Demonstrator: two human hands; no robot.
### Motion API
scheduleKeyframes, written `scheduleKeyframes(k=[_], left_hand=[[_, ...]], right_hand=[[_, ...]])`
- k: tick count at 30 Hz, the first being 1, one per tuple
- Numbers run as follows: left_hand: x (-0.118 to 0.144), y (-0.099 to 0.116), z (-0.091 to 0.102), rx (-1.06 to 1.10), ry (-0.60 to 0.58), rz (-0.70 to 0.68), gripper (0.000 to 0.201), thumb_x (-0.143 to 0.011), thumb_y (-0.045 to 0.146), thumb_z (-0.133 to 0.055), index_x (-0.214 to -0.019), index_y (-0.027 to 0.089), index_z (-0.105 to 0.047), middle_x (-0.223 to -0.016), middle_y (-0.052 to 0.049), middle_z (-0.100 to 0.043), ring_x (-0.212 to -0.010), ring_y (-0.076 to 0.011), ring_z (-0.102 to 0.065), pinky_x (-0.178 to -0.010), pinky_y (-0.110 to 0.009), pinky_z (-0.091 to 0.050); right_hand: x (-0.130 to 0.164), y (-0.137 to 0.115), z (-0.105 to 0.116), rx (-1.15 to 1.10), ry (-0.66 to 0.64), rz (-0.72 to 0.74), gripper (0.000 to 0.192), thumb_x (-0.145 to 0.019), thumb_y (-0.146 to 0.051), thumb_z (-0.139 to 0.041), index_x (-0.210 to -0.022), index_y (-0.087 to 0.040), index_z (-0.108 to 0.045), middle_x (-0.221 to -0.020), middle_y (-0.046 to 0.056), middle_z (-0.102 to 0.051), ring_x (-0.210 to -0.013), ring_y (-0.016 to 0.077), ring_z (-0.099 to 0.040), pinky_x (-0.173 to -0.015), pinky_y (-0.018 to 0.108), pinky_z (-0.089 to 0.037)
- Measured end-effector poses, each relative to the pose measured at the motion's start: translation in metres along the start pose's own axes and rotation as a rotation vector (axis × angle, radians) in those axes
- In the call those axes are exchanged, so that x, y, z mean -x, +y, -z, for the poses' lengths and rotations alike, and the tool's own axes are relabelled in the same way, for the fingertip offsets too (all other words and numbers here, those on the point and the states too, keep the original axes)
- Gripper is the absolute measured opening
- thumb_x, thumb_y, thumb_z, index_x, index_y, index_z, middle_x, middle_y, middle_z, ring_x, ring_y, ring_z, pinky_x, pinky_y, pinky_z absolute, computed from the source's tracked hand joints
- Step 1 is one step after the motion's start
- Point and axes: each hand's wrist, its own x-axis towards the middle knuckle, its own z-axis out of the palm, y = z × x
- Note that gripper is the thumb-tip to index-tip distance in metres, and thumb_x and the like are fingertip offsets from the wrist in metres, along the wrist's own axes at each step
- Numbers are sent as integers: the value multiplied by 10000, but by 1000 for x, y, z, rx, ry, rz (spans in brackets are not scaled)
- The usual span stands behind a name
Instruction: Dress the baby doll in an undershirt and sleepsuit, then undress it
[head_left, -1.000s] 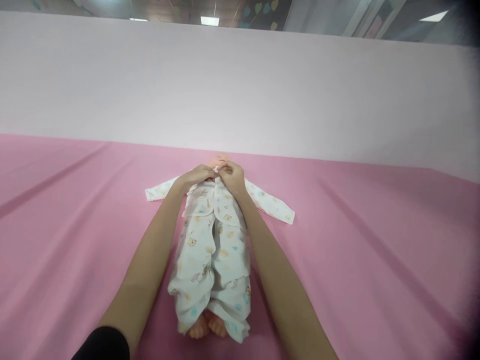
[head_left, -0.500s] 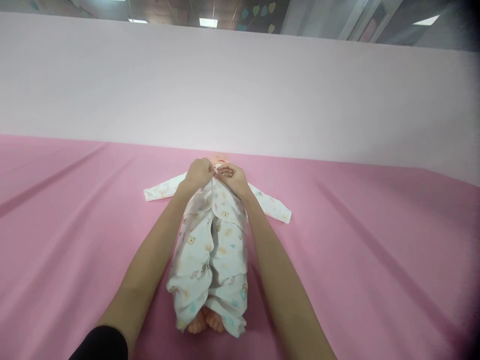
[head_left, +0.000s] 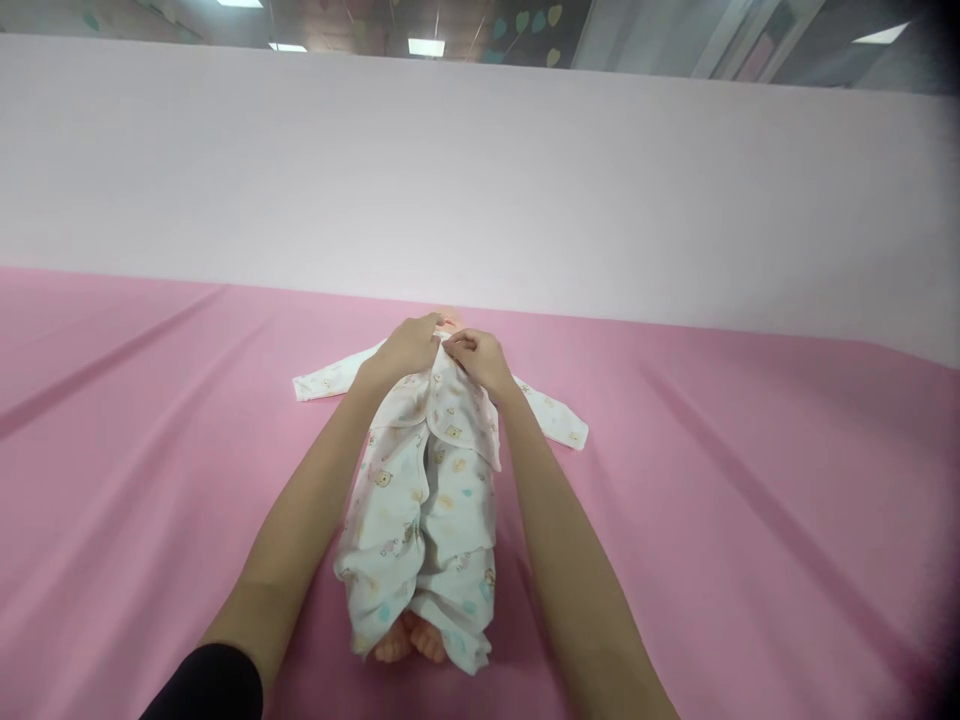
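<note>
A baby doll [head_left: 395,641] lies on its back with its bare feet towards me, dressed in white printed clothes. Its baby shirt [head_left: 459,400] has long sleeves spread out to both sides. Below it, printed trousers [head_left: 386,520] cover the legs. At the neckline, my right hand [head_left: 480,358] pinches the front edge of the shirt and lifts it a little. Close beside it, my left hand [head_left: 409,350] is closed at the other side of the collar, its fingertips partly hidden. The doll's head is mostly hidden behind my hands.
A pink sheet [head_left: 712,540] with long creases lies under the doll. Behind it stands a plain white panel [head_left: 480,190] across the whole width. Ceiling lights [head_left: 426,47] show above the panel.
My right hand has drawn the shirt's front edge up and slightly right, and the shirt's lower right corner now hangs out further. My left hand stays at the collar. The view has shifted slightly.
</note>
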Motion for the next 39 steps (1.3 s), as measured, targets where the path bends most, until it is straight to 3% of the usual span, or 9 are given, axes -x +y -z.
scheduleKeyframes(k=[5, 9, 16, 21, 27, 31, 39], left_hand=[[9, 6, 18, -70, -353, 83, 661, -761, 160, -447, -1413, 165, -335, -883, -71, -682, -768, -195, -607, -623, -257, -419], [8, 5, 20, -87, -461, 74, 696, -733, 224, -495, -1409, 171, -339, -856, -52, -673, -805, -194, -605, -622, -248, -412], [6, 5, 20, -80, -471, 48, 690, -707, 233, -522, -1375, 181, -357, -957, -68, -672, -848, -195, -608, -640, -247, -429], [9, 8, 23, -107, -455, 63, 627, -679, 168, -500, -1302, 188, -427, -998, -77, -667, -812, -193, -602, -612, -249, -422], [12, 2, 29, -60, -399, 73, 608, -695, 209, -506, -1297, 212, -426, -1022, -70, -653, -838, -194, -593, -592, -239, -412], [11, -2, 30, -13, -384, 49, 609, -707, 284, -533, -1302, 213, -426, -1047, -76, -637, -840, -183, -589, -604, -228, -416], [11, 6, 29, -140, -368, 78, 574, -738, 224, -531, -1303, 214, -431, -1039, -75, -655, -807, -185, -605, -608, -240, -409]], right_hand=[[17, -44, 28, 185, -274, -133, 92, -724, -228, -618, -714, -141, -645, -685, 47, -631, -572, 132, -565, -450, 224, -421], [26, -66, 39, 222, -514, -166, 134, -671, -222, -694, -783, -151, -709, -752, 66, -672, -627, 155, -597, -468, 234, -449], [21, -60, 29, 267, -559, -153, 59, -658, -166, -662, -627, -152, -709, -603, 47, -635, -567, 137, -554, -450, 226, -404], [23, -64, 23, 253, -535, -249, 105, -672, -170, -665, -571, -143, -676, -603, 65, -634, -551, 143, -563, -457, 239, -419], [25, -65, 25, 165, -521, -218, 25, -666, -158, -684, -654, -138, -693, -666, 70, -651, -600, 156, -597, -484, 244, -469], [23, -58, 32, 109, -566, -152, 145, -659, -134, -666, -797, -153, -706, -718, 50, -669, -628, 143, -614, -486, 219, -465], [17, -46, 23, 7, -547, -140, 142, -664, -237, -695, -762, -135, -690, -700, 40, -659, -603, 124, -589, -497, 211, -472]])
